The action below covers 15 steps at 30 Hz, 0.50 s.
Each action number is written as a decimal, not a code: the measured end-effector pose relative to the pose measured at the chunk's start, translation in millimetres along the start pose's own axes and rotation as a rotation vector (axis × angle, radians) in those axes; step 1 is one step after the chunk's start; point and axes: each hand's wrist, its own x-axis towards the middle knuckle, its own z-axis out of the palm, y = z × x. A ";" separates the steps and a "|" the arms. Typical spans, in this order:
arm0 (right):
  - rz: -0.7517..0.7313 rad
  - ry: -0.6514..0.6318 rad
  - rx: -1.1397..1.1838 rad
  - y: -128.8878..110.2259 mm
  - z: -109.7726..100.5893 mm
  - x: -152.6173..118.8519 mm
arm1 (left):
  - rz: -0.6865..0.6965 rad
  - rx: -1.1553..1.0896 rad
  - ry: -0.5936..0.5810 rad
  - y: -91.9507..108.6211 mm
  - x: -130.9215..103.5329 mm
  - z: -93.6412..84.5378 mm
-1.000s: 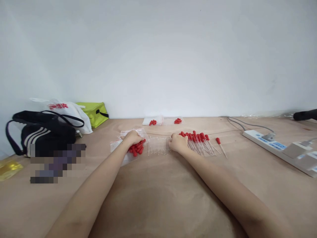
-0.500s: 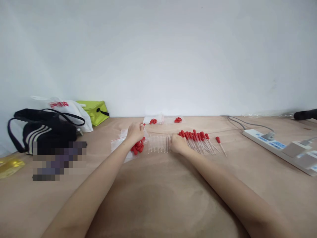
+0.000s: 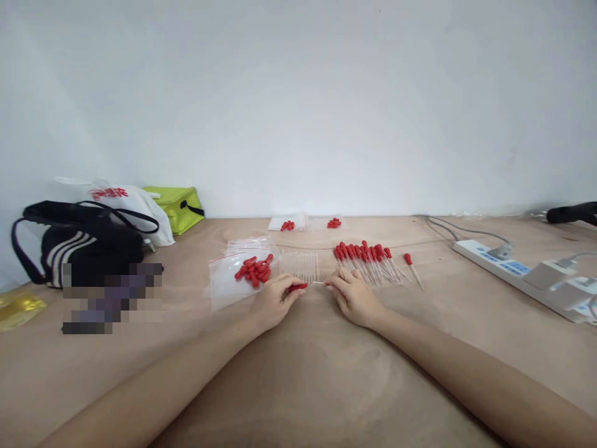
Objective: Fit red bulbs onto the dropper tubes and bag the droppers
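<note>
Pinched in my left hand (image 3: 276, 302) is a red rubber bulb (image 3: 297, 287), pointing right. My right hand (image 3: 353, 297) grips a thin clear tube (image 3: 319, 284), its free end close to the bulb; whether they touch is too small to tell. Behind both hands lies a row of clear tubes (image 3: 299, 266). Loose red bulbs (image 3: 254, 272) rest on plastic bags (image 3: 224, 280) left of my left hand. Red-capped droppers (image 3: 368, 260) lie in a bunch behind and right of my right hand, with a single dropper (image 3: 413, 269) apart from them.
Two small groups of red bulbs (image 3: 288, 226) (image 3: 334, 223) lie by the wall. At the left are a black bag (image 3: 79, 249), a white bag (image 3: 149, 218), a green box bag (image 3: 176, 208) and yellow film (image 3: 21, 310). A power strip (image 3: 499, 264) with chargers is at the right.
My left hand has come from the bulb pile toward me and right with a red bulb. My right hand has drawn nearer with a tube from the row. Both hands now almost meet.
</note>
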 end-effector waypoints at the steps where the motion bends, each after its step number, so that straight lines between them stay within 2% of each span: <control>1: -0.001 -0.010 0.007 -2.0 -0.4 1.0 | 0.008 -0.003 -0.004 0.7 0.9 -0.3; 9: -0.002 -0.055 0.067 -5.9 -0.3 4.9 | 0.049 -0.035 0.010 3.8 0.6 -0.3; 15: -0.129 -0.041 0.097 2.4 1.3 5.3 | 0.147 -0.064 -0.040 4.1 0.4 0.7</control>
